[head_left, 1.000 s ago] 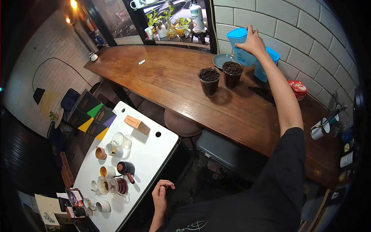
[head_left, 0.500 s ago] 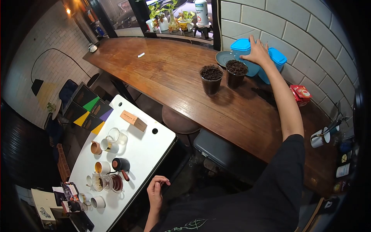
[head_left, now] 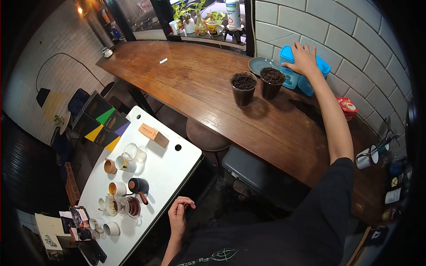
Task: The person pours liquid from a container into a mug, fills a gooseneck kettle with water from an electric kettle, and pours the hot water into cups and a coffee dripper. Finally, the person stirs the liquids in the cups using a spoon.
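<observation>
"In the head view, with its middle as our clock's centre, where do we find the right hand (head_left: 304, 63)?"

"Between one and two o'clock, over a blue-lidded tub (head_left: 290, 80) that stands on the wooden counter (head_left: 191, 88) by the tiled wall (head_left: 328, 26). We see its fingers spread well apart above the lid."

"Do we see them gripping it?"

"We can't tell. The hand covers part of the lid, so whether the fingers clasp it or merely rest there is hidden from us."

"What do we have around that tub?"

"At three o'clock from it, just beside, a second tub (head_left: 323, 66), partly behind the hand and wrist. Just past nine, a plate (head_left: 261, 63). At eight, a cup (head_left: 270, 91) heaped with dark, crumbly stuff, and near nine from that, another cup (head_left: 243, 95) filled alike. Between four and five from the second tub we spot a red box (head_left: 348, 106)."

"And the left hand (head_left: 179, 215)?"

"Near seven o'clock in the view, beside the edge of the white table (head_left: 175, 170). Its fingers curl loosely, partly open, and we see nothing in them."

"What's nearest it on that table?"

"From the hand, we see a dark pot (head_left: 140, 184) at ten o'clock, a glass coffee maker (head_left: 126, 207) at nine, and a cardboard box (head_left: 153, 134) between eleven and twelve."
</observation>
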{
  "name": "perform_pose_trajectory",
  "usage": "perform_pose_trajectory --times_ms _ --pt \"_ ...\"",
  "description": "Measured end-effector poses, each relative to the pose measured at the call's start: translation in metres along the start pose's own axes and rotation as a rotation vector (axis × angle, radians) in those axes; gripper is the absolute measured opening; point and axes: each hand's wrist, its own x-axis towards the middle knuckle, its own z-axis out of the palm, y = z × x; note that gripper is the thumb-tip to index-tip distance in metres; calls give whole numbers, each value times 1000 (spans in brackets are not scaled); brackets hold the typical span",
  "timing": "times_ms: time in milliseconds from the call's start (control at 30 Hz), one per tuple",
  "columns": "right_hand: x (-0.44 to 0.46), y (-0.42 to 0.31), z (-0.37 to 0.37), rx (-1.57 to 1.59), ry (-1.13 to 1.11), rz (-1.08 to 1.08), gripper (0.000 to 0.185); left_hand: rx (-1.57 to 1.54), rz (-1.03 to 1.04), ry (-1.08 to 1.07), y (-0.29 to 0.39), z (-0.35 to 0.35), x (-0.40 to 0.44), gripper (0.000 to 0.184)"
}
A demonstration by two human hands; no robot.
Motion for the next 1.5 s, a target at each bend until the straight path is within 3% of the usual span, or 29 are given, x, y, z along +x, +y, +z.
perform_pose_trajectory --times_ms 167,267,367,400,600,700,933,1233,1500 --pt "-10 5 -47 213 228 54 59 -2 6 32 2 -7 -5 34" --pt "-44 10 -101 417 532 -29 36 4 11 58 3 -14 -9 34" --pt "-122 -28 -182 909 619 46 29 33 -1 71 4 -24 -13 32" --pt "-143 -4 -178 1030 644 -200 39 34 -2 79 8 -24 -13 31" --pt "-231 -86 -264 1249 630 -1133 36 29 27 67 19 -39 -23 29" --pt "-235 -121 -285 1276 616 -1355 35 19 48 100 17 -54 -39 29" --pt "-232 -212 -320 1405 637 -1648 34 1 39 336 25 -115 -110 34" --pt "-266 -336 -368 1589 664 -1778 34 -19 91 523 52 -227 -194 37" --pt "-348 -467 -342 1963 390 -1453 36 138 72 839 68 -357 -256 27"
